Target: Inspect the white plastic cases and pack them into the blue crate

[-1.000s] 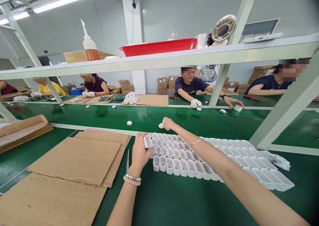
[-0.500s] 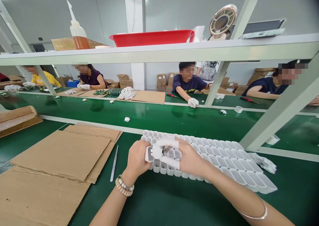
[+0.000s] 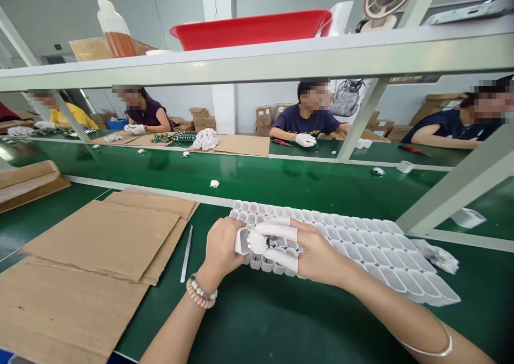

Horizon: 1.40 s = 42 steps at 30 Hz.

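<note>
My left hand (image 3: pixel 223 246) grips a white plastic cup-like housing (image 3: pixel 242 241), its open mouth turned to the right. In my right hand (image 3: pixel 309 251), white finger covers on the fingers, is a small white rounded part with a bit of green circuit board (image 3: pixel 258 242), pinched between thumb and fingers. The part sits right at the housing's mouth; whether it is partly inside I cannot tell. Beneath and beyond both hands stand rows of white open housings (image 3: pixel 377 254), packed side by side on the green table.
Tweezers (image 3: pixel 187 254) and stacked cardboard sheets (image 3: pixel 100 235) lie to the left. Beyond runs a green belt (image 3: pixel 160 168) carrying small white parts (image 3: pixel 214 183). A shelf (image 3: pixel 249 61) with a red tray (image 3: pixel 257 29) crosses above; a slanted post (image 3: pixel 461 171) stands right. Co-workers sit opposite.
The view has tilted down slightly. My hands still hold the housing and the part at its mouth. The co-worker's gloved hand opposite has drawn back from the belt edge.
</note>
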Available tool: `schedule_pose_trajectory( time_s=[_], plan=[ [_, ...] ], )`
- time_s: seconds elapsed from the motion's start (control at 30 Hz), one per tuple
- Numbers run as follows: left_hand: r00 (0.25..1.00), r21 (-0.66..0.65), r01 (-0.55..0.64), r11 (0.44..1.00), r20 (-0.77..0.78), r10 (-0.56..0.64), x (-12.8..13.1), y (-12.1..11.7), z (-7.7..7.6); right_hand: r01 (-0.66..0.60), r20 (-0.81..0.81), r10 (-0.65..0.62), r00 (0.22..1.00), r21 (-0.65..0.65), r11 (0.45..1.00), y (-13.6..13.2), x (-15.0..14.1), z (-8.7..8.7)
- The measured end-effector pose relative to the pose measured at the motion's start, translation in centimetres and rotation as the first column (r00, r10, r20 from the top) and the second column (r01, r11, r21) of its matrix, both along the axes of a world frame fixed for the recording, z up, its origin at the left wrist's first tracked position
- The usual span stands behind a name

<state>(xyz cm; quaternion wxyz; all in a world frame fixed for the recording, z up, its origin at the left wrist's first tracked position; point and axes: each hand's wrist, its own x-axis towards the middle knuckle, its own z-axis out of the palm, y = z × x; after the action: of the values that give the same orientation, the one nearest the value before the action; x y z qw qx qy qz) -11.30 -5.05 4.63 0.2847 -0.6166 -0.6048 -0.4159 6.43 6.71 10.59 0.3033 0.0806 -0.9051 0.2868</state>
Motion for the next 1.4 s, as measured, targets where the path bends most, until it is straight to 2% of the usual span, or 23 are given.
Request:
schedule_pose_trajectory(
  time_s=[0.53,0.87,1.23,1.33,1.4],
  plan=[
    [0.997,-0.002,-0.035,0.999,-0.074,0.034,0.3,0.0,0.4,0.075,0.006,-0.077,0.997,0.165,0.984,-0.6,0.3,0.0],
    [0.995,-0.002,-0.046,0.999,-0.092,0.046,0.2,0.1,0.1,0.175,0.031,-0.189,0.981,0.259,0.950,-1.4,0.6,0.0],
    [0.996,-0.034,-0.018,0.999,-0.088,0.015,0.4,0.2,0.1,0.194,0.076,-0.216,0.973,0.225,0.955,-1.6,0.7,-0.1],
    [0.997,-0.015,-0.023,1.000,-0.075,0.022,0.5,0.2,0.1,0.264,0.112,-0.283,0.953,0.158,0.951,-1.9,0.6,0.0],
    [0.998,0.001,-0.029,1.000,-0.058,0.029,0.5,0.2,0.2,0.326,0.076,-0.340,0.938,0.151,0.933,-2.1,0.4,-0.1]
  ],
)
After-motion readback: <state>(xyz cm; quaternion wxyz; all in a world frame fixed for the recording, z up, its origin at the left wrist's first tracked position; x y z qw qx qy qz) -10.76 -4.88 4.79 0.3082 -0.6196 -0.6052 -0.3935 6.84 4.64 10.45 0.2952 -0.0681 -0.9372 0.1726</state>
